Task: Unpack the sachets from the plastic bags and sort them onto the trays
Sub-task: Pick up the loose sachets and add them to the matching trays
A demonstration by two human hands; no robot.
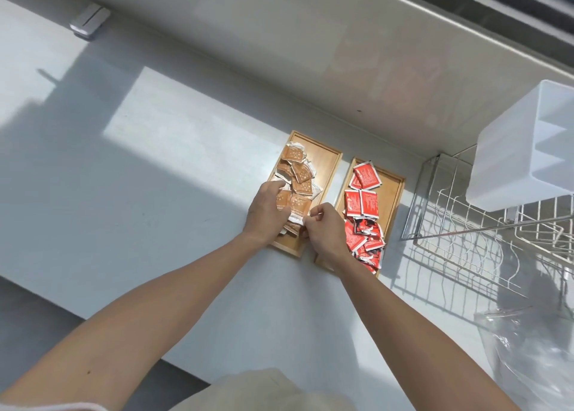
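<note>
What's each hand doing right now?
Left hand: closed on brown sachets.
Right hand: pinching a brown sachet's edge, apparently.

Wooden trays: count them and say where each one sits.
2. The left tray holds brown sachets beneath both hands; the right tray, beside it, holds red sachets. None seems hidden.

Brown sachets [297,177] with pale, possibly dotted print, red sachets [363,205], light wooden trays [326,159], white wire rack [475,239]

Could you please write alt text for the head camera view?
Both hands, left hand and right hand, arrange brown sachets on a wooden tray; beside it, a second tray holds red sachets.
</note>
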